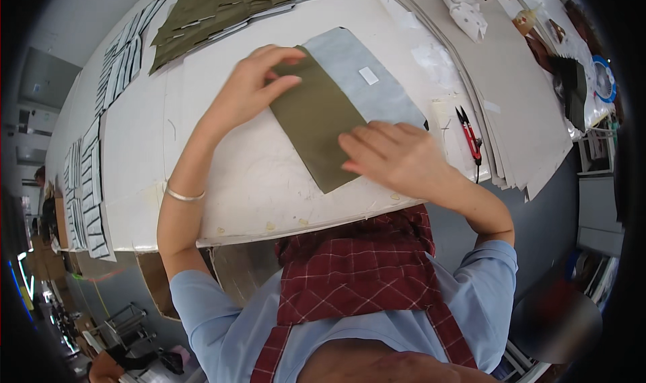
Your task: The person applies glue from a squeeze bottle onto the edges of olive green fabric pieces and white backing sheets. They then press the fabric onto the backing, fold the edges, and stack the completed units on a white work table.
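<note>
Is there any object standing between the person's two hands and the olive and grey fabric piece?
Nothing visible stands in the way. The left hand is at the upper left of the fabric piece; the right hand is over its lower right. The red snips lie off to the right, outside both gaps.

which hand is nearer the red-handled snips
Right. The right hand is just left of the red-handled snips; the left hand is farther away, across the olive cloth, by its upper left side.
</note>
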`<state>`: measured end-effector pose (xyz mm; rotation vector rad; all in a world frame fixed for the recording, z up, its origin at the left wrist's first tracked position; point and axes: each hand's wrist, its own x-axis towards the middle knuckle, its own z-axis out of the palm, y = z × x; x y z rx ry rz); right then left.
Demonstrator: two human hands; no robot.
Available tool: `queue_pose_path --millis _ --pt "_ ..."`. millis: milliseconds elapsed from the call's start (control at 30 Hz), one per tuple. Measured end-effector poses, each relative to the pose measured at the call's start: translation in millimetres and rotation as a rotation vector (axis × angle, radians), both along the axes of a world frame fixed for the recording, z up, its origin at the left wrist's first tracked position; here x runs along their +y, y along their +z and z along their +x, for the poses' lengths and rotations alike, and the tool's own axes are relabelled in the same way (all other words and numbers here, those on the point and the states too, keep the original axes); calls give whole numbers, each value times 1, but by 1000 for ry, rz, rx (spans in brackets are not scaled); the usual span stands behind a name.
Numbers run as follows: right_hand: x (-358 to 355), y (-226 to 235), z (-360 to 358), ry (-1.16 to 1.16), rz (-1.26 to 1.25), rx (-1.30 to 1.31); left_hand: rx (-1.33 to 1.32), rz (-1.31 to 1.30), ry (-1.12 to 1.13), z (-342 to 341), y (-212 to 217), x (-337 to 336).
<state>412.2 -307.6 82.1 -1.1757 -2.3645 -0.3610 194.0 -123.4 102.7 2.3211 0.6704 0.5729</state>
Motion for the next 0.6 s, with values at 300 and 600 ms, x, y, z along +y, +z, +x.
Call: queue_pose_path --millis 300,600 --pt "-28 -17 38 -315 -258 85 359 171 -350 67 -16 10" --pt "-34 -20 32 -361 -297 169 156 151 -182 -20 15 -36"
